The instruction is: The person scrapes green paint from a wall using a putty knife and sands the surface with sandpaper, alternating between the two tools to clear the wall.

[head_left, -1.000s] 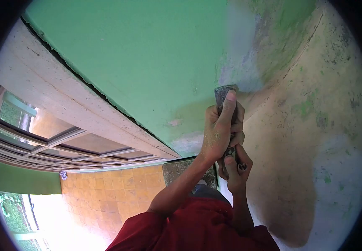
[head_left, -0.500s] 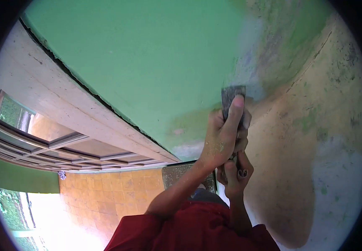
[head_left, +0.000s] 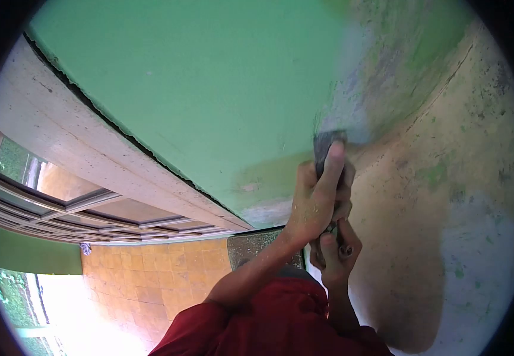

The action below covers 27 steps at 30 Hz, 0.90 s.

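A scraper with a wide dark blade is against the wall, its front edge at the border between green paint and a bare greyish patch. My left hand is closed around the scraper, thumb stretched along the blade's face and fingers curled round its right side. Just below, my right hand is closed at the handle end, which the fingers mostly hide. A small round, curled end shows between those fingers; I cannot make out what it is. Pale dust specks lie on the left hand and wrist.
Smooth green paint covers the wall to the left, bordered by a dark ragged gap and a pale frame. Paned windows stand beyond. To the right is a stripped, cracked surface. Below are orange floor tiles and a speckled dark slab.
The scraper and both hands have shifted slightly down, towards my body. The blade appears more tilted. My grip stays the same, and the view has moved a little.
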Each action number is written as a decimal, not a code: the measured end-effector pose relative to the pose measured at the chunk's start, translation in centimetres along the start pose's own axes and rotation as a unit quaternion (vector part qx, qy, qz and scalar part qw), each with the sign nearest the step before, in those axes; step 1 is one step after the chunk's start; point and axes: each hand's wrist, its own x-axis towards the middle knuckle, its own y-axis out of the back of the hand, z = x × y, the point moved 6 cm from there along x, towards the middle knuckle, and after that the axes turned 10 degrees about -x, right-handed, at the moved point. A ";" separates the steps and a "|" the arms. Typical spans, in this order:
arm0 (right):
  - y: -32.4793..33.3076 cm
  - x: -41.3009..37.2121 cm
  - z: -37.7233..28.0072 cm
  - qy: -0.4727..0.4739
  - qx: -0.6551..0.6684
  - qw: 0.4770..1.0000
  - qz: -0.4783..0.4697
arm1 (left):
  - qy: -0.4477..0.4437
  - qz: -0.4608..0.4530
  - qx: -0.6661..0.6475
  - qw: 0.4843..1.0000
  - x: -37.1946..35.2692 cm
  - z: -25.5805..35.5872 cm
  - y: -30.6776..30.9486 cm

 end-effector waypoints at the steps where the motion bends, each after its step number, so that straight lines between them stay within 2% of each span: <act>1: 0.1 -0.2 -0.4 0.017 -0.003 1.000 0.010 | 0.010 0.004 0.001 1.000 -0.1 0.2 -0.4; 3: 0.2 -0.1 -1.0 0.013 -0.005 1.000 0.006 | -0.045 -0.057 -0.023 0.997 0.3 1.7 -2.0; 4: 0.0 0.2 -1.3 0.015 -0.006 1.000 -0.004 | -0.049 -0.056 -0.023 0.997 0.0 1.5 -1.8; 6: -0.1 -0.5 -1.0 -0.002 -0.006 1.000 -0.006 | 0.012 0.002 -0.022 1.000 -0.4 0.1 -0.3; 7: -0.1 -0.8 -0.7 -0.025 -0.008 1.000 -0.005 | 0.010 0.000 -0.021 1.000 -0.3 0.1 -0.3; 12: 0.0 -0.2 -1.1 -0.024 -0.004 1.000 -0.007 | -0.011 -0.017 -0.035 0.999 -0.3 0.5 -0.8; 14: 0.0 -0.7 -1.2 -0.014 0.004 1.000 -0.007 | 0.006 0.006 -0.031 0.999 -0.8 -0.1 -0.3; 16: 0.1 -1.0 -0.9 -0.050 -0.003 0.999 -0.011 | 0.010 0.018 -0.027 0.999 -0.7 0.2 -0.2; 19: 0.2 -0.7 -1.7 -0.016 -0.001 1.000 -0.009 | -0.002 0.003 -0.041 0.999 -0.5 0.2 -0.7; 27: -0.2 -0.1 -2.5 -0.040 0.049 0.998 -0.014 | -0.023 -0.002 -0.031 0.999 -0.1 1.3 -1.6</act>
